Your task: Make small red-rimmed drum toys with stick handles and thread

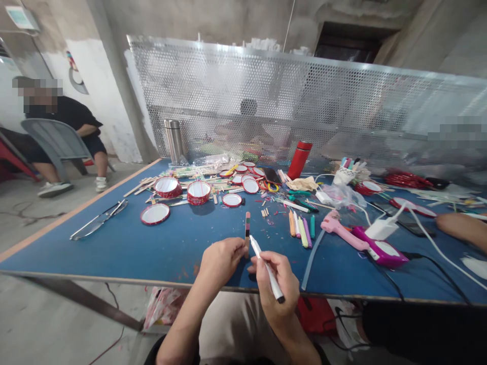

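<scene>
Between the fingers of my left hand (224, 258) is the lower part of a wooden craft stick (247, 223), held upright near the table's front edge. Dark and coloured bands mark its upper half. My right hand (279, 284) is closed around a white marker (268, 271), its tip pointing up and left, close to the stick; whether the two touch I cannot tell. Several coloured markers (302, 229) lie side by side to the right of my hands. A pink glue gun (344, 230) rests beyond them, with a clear glue stick (314, 261) trailing from it.
Small red-rimmed drums (198, 192), loose sticks and a red flask (300, 159) crowd the back of the blue table (114, 258). Glasses (99, 220) lie at left. White cables (437, 241) and a purple box (380, 252) are at right, near another person's arm (462, 228).
</scene>
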{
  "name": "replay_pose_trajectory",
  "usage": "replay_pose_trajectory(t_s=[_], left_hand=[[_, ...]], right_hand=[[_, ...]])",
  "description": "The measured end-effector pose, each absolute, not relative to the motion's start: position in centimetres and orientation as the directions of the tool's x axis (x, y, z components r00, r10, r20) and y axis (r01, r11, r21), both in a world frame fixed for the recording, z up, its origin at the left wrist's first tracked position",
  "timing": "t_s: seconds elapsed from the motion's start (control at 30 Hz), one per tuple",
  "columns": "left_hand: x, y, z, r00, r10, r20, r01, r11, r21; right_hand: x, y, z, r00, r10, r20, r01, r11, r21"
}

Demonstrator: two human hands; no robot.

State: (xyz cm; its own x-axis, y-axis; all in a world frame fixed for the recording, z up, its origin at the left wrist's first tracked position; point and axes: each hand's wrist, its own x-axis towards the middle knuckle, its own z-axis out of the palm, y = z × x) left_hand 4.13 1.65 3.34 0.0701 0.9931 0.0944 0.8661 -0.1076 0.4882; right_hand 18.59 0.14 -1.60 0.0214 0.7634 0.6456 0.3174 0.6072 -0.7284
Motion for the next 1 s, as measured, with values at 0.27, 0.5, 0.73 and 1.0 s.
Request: replay_pose_trajectory(t_s=[0.27,0.5,0.73,1.0], left_hand=[[4.22,1.58,3.54,0.069,0.993,0.091,0.869,-0.105,0.484],[4.21,1.59,3.67,0.061,0.996,0.071,0.874,-0.087,0.477],[4.20,1.71,3.31,0.056,0.995,0.083,0.871,-0.089,0.483],[4.24,1.64,3.49,0.059,0.994,0.090,0.875,-0.095,0.474]], right_hand=[[18.56,0.26,-1.31,0.018,0.768,0.640,0.329,0.600,-0.729],[18.53,0.23,-1.44,0.048,0.752,0.658,0.333,0.609,-0.720],[18.65,0.18,-1.51,0.007,0.769,0.639,0.345,0.598,-0.723],[18.60,0.22,-1.23,0.005,0.754,0.657,0.340,0.617,-0.710]])
